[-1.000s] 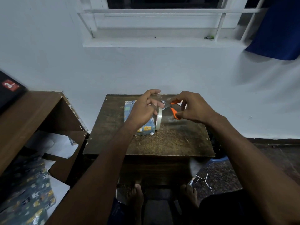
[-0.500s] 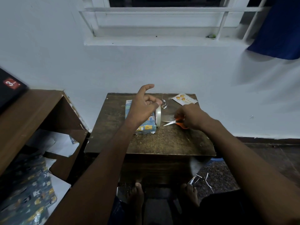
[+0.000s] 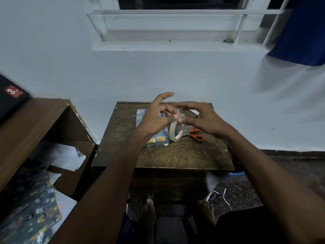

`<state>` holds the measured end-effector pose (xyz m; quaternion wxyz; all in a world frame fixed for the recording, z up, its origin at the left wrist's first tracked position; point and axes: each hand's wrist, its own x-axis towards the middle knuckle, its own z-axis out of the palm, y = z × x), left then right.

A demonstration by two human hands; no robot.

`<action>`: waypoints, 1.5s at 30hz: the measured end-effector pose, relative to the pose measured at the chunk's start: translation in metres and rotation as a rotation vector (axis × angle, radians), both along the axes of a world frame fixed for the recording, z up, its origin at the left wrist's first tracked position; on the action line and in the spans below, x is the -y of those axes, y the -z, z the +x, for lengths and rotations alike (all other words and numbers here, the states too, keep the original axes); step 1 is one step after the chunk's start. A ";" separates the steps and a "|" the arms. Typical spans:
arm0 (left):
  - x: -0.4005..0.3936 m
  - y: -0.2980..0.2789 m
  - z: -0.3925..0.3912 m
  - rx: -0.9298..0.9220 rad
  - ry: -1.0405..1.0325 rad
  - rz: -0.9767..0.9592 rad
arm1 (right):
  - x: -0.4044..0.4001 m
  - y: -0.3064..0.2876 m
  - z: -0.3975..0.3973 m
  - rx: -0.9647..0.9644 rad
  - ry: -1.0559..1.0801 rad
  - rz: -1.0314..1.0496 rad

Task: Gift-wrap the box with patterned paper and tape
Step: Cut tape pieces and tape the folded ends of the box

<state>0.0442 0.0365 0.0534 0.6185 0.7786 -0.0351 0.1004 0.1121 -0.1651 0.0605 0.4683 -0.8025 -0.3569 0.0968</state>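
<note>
Head view: both hands raised over a small wooden table [image 3: 184, 155], forearms reaching in from the bottom corners.
Box: wrapped in blue patterned paper [image 3: 159, 138], lies on table left of centre, mostly hidden behind left wrist.
Tape roll [image 3: 175, 131]: clear, stands on edge just right of the box, top of ring up at the fingertips.
Left hand [image 3: 156, 118]: index finger stretched up and forward, thumb and a bent finger pinching at the top of the roll; whether a loose tape end is between them, cannot tell.
Right hand [image 3: 204, 120]: palm down, fingers curved toward the left thumb, tips meet at the roll's top; grip on tape unclear.
Scissors [image 3: 195, 134]: orange handles, flat on table under right hand, touching nobody.
Shelf unit [image 3: 35, 124]: left of table, more patterned paper [image 3: 29, 208] in front of it.
</note>
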 end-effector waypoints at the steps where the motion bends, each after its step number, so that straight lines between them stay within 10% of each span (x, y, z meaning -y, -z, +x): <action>1: 0.001 0.000 -0.001 0.007 -0.010 0.000 | -0.001 -0.001 -0.002 -0.017 -0.016 0.026; 19: 0.015 0.000 0.004 -0.021 -0.247 -0.287 | 0.007 -0.006 0.008 -0.081 0.066 0.155; 45: -0.003 0.016 0.005 -0.228 -0.265 0.506 | 0.001 0.013 0.006 0.072 -0.011 -0.501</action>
